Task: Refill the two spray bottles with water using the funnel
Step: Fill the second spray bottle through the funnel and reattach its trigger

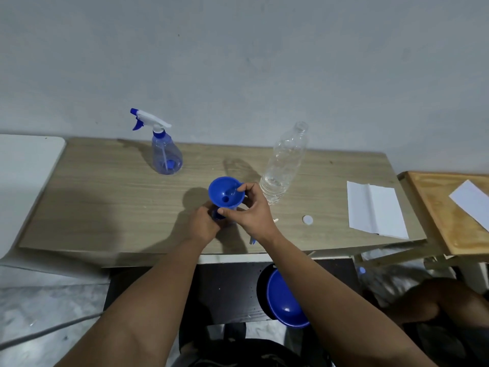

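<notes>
A blue funnel [225, 192] is seated upright, spout down, in a spray bottle mostly hidden by both hands at table centre. The right hand [250, 213] pinches the rim; the left hand [203, 222] is clenched around the neck. One water bottle [284, 165] stands at two o'clock, nearer the right hand; one capped spray bottle [165, 151] at eleven. One cap [307, 220] lies at four.

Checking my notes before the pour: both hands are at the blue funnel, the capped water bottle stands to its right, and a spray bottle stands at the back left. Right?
Not quite. In the head view the water bottle is uncapped; its open neck shows and a white cap lies on the table. Both hands at the blue funnel and the spray bottle are as you said.
</notes>
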Motion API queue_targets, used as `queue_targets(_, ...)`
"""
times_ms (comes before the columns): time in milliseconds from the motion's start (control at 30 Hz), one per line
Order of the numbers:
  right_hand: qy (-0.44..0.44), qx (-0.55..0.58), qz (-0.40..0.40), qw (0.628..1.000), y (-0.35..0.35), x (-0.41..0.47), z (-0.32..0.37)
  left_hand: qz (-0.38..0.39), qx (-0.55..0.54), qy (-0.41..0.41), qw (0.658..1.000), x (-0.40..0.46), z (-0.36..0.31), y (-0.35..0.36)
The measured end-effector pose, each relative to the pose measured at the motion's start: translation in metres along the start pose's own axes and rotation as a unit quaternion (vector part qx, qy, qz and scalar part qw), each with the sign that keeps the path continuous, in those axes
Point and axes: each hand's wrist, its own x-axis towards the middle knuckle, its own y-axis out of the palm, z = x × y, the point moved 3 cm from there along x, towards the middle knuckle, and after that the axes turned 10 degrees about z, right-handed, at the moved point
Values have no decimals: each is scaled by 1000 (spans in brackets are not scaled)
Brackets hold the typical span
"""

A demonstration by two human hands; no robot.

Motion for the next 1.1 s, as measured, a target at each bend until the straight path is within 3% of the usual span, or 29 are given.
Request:
queue_targets(133, 25, 3, -21, 999, -10, -12, 11, 1, 8, 15, 1000, -10, -10, -6)
queue_targets(333, -30, -13, -273, 961, -62, -29, 22, -20, -30, 43, 998, -19, -13, -16)
queue_targets(400, -9, -25, -310, 950, -76, -23, 23, -18, -48, 53, 997, -21, -14, -18)
queue_targets(567, 79, -104, -242, 961, -100, 19, 26, -14, -57, 67, 996, -25, -25, -26)
queue_targets(733, 101, -134, -186, 968, -104, 47, 24, -33, -47, 80, 995, -31, -37, -30)
queue_targets(1100, 26, -68, -264, 962, -100, 17, 18, -41, -51, 110, 992, -37, -40, -37)
